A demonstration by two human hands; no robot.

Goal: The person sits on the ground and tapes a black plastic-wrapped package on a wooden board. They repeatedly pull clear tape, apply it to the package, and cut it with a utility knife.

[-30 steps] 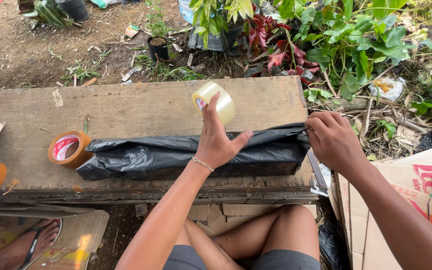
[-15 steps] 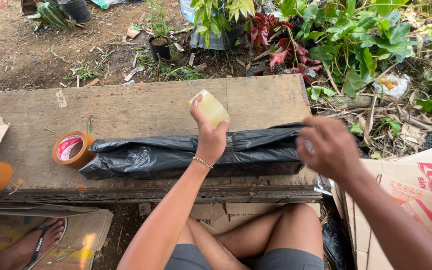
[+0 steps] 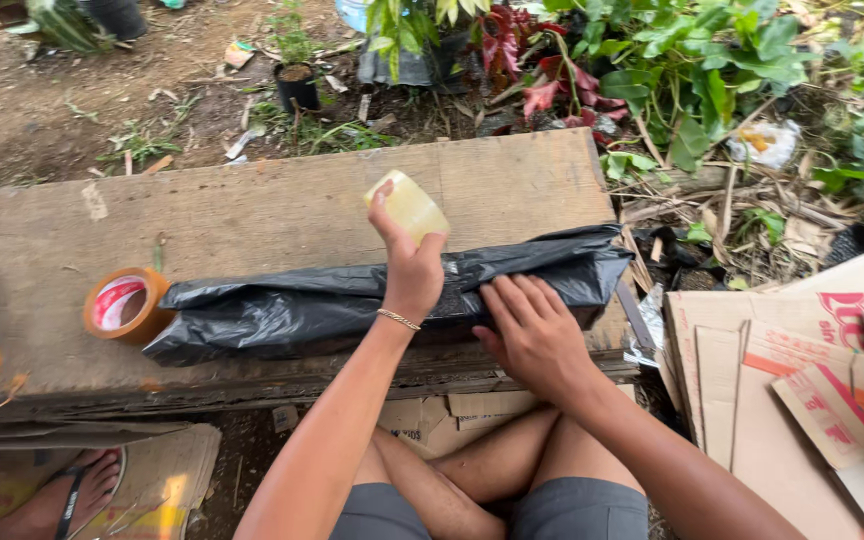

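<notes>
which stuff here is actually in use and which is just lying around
In use:
clear tape roll in left hand
black bundle under right hand

Lying about:
brown tape roll
cardboard
plant pot
sandal

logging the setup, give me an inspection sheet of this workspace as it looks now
surface: weathered wooden board, worn, on bare ground.
job's things: long black plastic-wrapped bundle lying along the board; clear tape roll.
clutter: brown tape roll left of the bundle; flattened cardboard at right.
grips: left hand holds the clear tape roll above the bundle; right hand pressed flat on the bundle.
cables: nothing seen.
surroundings: potted plants, dirt, litter; sandalled foot lower left.
</notes>
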